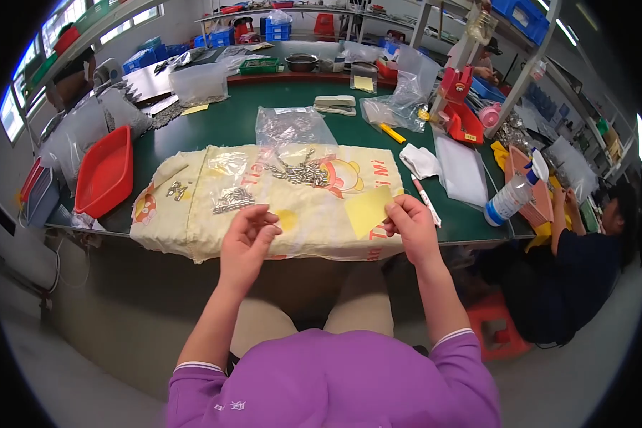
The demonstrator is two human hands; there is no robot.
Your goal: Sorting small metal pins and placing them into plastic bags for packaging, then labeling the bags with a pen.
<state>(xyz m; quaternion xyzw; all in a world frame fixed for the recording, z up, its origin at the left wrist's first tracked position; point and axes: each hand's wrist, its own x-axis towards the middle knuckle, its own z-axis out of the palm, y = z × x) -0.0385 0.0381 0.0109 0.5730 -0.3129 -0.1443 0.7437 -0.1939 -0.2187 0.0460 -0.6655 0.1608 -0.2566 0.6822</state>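
Just right of centre frame, the right hand [410, 225] pinches a yellow slip [369, 209] by its right edge, thumb and fingertips closed on it. It looks thin, light and floppy, likely to crease; an edge pinch suits it. The left hand [246, 239] hovers half-open, fingers curled, holding nothing, just below a small pile of metal parts [232, 200] on the cream cloth [192, 214]. Those parts look hard, small and easily scattered.
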